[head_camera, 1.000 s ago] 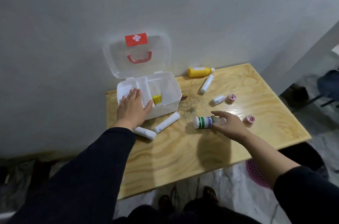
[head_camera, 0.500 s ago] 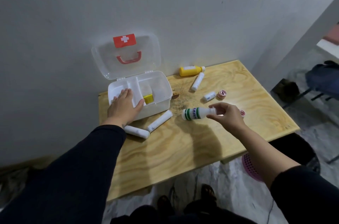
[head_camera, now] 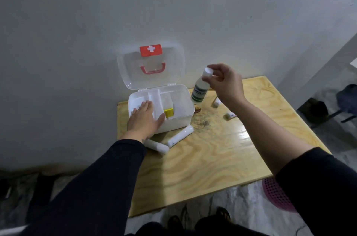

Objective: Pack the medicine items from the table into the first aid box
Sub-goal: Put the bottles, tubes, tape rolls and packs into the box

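The first aid box [head_camera: 181, 100] sits open against the wall, lid up. The left hand [head_camera: 144, 119] lies flat, fingers spread, on the box's near left corner. Just right of the box, the right hand [head_camera: 225, 81] pinches the white bottle [head_camera: 201, 89] by its cap, hanging upright above the table [head_camera: 222, 154]. Two white tubes [head_camera: 180, 136] lie before the box; a yellow item [head_camera: 168, 113] sits inside.

The first aid box [head_camera: 181, 116] is positioned at the worktop [head_camera: 222, 158] rear left corner, lid open against the wall. Two tubes [head_camera: 179, 136] are laid before it.
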